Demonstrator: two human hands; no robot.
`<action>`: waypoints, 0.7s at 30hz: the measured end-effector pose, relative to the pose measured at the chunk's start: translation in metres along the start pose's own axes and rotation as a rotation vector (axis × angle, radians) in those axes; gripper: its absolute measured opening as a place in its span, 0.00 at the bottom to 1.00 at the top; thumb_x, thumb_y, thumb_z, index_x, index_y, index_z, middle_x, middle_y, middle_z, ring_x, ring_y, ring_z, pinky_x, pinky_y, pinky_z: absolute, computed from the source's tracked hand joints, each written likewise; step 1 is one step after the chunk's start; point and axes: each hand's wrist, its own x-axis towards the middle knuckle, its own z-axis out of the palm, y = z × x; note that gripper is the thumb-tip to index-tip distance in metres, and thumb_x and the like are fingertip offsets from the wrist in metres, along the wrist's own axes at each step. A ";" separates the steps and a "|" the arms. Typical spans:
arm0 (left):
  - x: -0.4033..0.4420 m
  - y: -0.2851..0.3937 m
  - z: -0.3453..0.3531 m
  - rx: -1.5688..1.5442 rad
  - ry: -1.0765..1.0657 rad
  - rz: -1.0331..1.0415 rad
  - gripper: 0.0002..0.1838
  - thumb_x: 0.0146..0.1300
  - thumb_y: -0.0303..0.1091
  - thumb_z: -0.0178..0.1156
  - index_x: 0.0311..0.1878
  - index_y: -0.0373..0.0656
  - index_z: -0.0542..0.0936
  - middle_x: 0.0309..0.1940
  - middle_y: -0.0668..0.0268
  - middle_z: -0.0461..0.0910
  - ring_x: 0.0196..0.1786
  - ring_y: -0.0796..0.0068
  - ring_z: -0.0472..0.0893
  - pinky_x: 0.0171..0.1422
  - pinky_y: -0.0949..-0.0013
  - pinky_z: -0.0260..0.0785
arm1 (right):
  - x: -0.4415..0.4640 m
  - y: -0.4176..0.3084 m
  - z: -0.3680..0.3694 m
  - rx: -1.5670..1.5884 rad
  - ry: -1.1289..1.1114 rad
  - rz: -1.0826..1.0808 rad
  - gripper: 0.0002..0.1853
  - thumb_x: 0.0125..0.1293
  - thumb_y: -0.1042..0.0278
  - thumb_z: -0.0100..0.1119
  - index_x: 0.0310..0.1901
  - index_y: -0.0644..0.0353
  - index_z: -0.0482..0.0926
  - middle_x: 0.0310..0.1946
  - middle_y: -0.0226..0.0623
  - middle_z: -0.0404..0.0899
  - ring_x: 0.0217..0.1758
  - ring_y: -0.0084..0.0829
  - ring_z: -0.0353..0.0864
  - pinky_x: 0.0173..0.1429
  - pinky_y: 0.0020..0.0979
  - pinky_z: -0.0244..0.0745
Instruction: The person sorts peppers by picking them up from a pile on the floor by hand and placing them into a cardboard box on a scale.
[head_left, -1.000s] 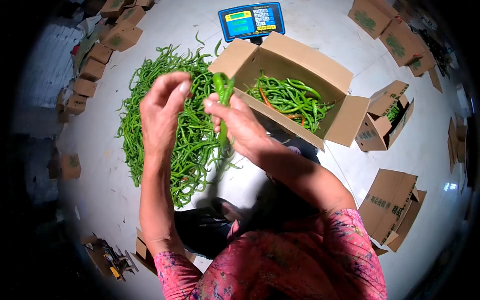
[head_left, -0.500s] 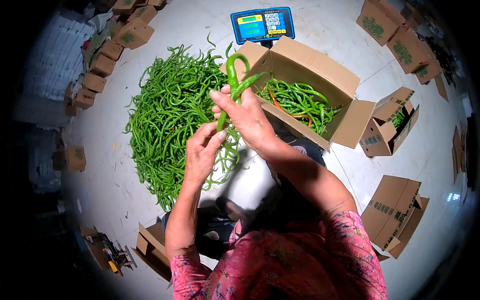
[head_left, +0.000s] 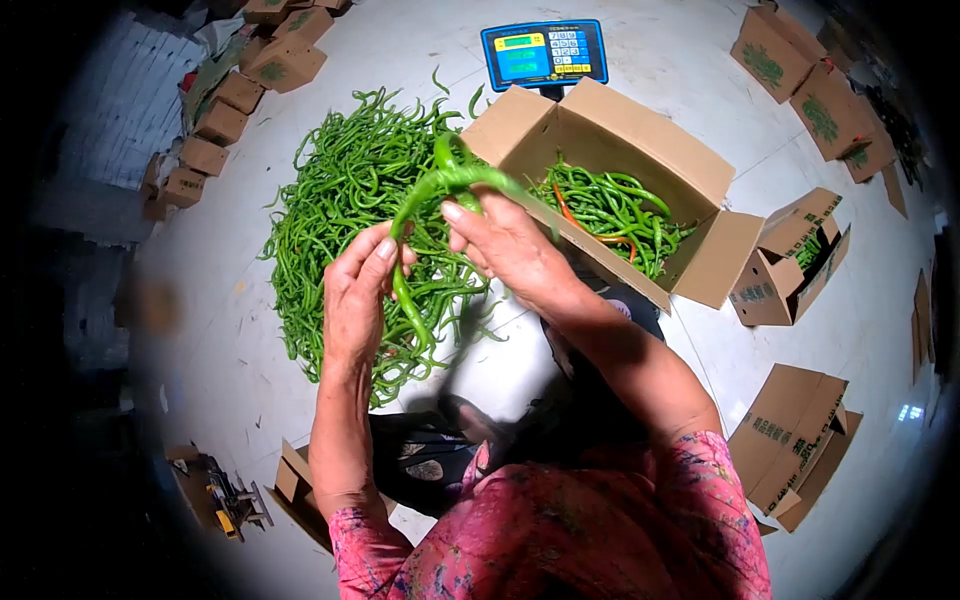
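Observation:
My left hand point(head_left: 352, 295) pinches long green chili peppers between thumb and fingers. One, a curved chili pepper point(head_left: 418, 196), arches up and right across the front of my right hand, its far end blurred. Below the same fingers hangs another green length point(head_left: 408, 305); whether it is a separate pepper I cannot tell. My right hand point(head_left: 515, 248) is closed around a green pepper with a curled top point(head_left: 446, 150), partly hidden behind the arching one. Behind both hands lies a big heap of green chili peppers point(head_left: 345, 200). To the right, an open cardboard box point(head_left: 645, 125) holds green peppers and a few orange-red ones.
A digital scale display point(head_left: 545, 55) stands behind the box. More cartons lie right, including a small open one point(head_left: 765, 285) and a folded one point(head_left: 785, 430). Boxes point(head_left: 285, 62) line the far left; another open carton point(head_left: 300, 495) sits near my left elbow.
My left hand has moved left and away from my right hand, with a long pepper now arching between them. My right hand still grips the curled pepper. The whole view has shifted slightly.

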 end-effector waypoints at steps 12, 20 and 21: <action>0.036 0.031 0.005 0.148 0.105 0.215 0.16 0.68 0.36 0.56 0.54 0.38 0.78 0.35 0.69 0.81 0.32 0.85 0.72 0.34 0.81 0.62 | -0.010 -0.002 -0.004 -0.904 -0.012 -0.131 0.07 0.67 0.71 0.48 0.42 0.66 0.69 0.27 0.50 0.78 0.31 0.51 0.80 0.34 0.46 0.72; 0.085 0.065 0.079 0.399 -0.173 0.606 0.15 0.67 0.29 0.57 0.55 0.35 0.78 0.43 0.64 0.80 0.48 0.77 0.78 0.51 0.74 0.70 | -0.012 0.003 0.014 -1.300 -0.067 -0.168 0.05 0.47 0.78 0.55 0.25 0.67 0.80 0.23 0.50 0.79 0.29 0.49 0.82 0.34 0.46 0.75; 0.101 0.054 0.086 0.473 -0.248 0.728 0.16 0.66 0.30 0.58 0.56 0.37 0.78 0.45 0.63 0.79 0.49 0.75 0.77 0.52 0.73 0.70 | -0.012 0.003 0.013 -1.309 -0.061 -0.185 0.05 0.48 0.78 0.55 0.24 0.66 0.80 0.23 0.50 0.79 0.29 0.49 0.82 0.34 0.46 0.75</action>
